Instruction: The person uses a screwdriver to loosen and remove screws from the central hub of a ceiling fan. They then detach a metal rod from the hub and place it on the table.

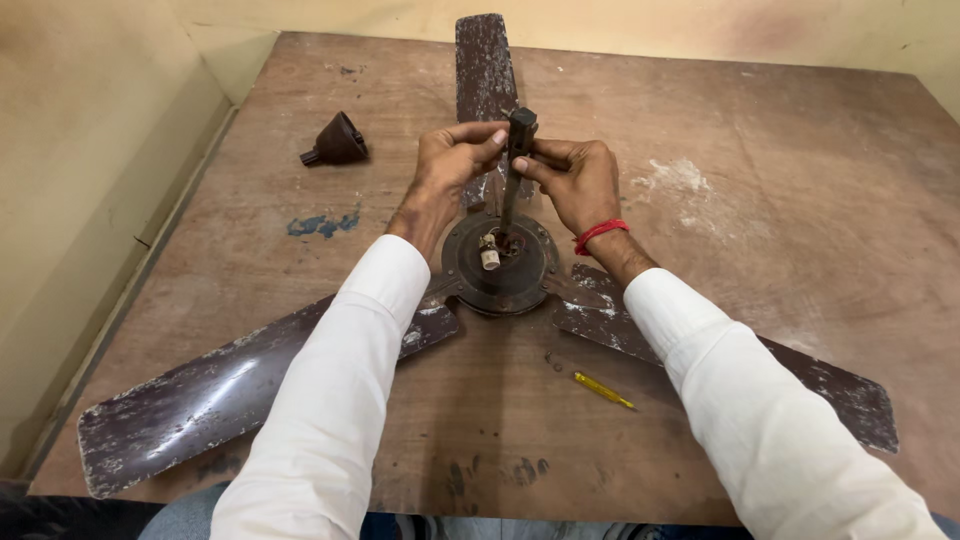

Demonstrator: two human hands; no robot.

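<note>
Left hand (452, 160) pinches the top of the dark upright metal downrod (514, 170) from its left side, fingertips closed on the rod's black end piece. Right hand (575, 180), red thread at the wrist, grips the same top from the right, thumb and forefinger closed on it. The rod stands between both hands, rising from the round rusty brown motor hub (500, 265) of the ceiling fan. Three worn dark brown blades (200, 400) spread flat on the scuffed wooden table (800, 180). Dark brown cone-shaped canopy cup (338, 140) lies well left of the hands. Small yellow screwdriver (602, 390) lies near the hub, toward the person.
</note>
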